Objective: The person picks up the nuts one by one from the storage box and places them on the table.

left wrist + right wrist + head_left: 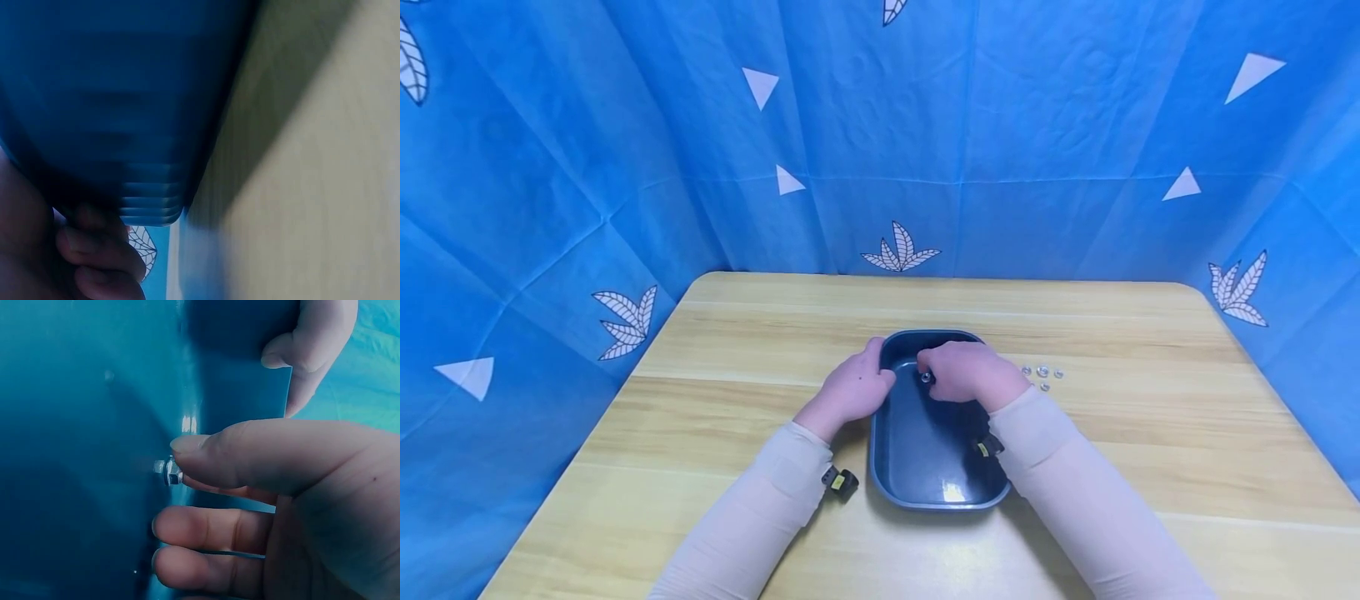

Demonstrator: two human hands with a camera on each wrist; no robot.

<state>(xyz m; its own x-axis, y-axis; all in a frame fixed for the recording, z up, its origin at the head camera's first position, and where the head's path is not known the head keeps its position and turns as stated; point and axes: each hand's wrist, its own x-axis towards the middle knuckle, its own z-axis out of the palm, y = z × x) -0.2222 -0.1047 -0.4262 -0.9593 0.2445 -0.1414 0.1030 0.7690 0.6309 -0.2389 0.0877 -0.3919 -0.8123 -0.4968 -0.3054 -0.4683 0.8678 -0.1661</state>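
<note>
A dark blue rectangular tray (925, 450) with rounded corners stands on the wooden table. My left hand (857, 383) grips its left rim near the far corner, thumb over the edge. In the left wrist view, curled fingers (103, 259) lie against the outside of the tray wall (125, 112). Inside the tray, my right hand (962, 371) pinches a small silver flange nut (173, 472) between thumb and a finger, close to the tray's surface. The other right-hand fingers (194, 530) are bent below it. My right forearm hides part of the tray's right side.
Several small silver nuts (1042, 372) lie on the table (1135, 400) just right of the tray, partly behind my right wrist. A blue patterned curtain (880, 125) surrounds the table at the back and sides. Each wrist wears a small black camera (844, 485).
</note>
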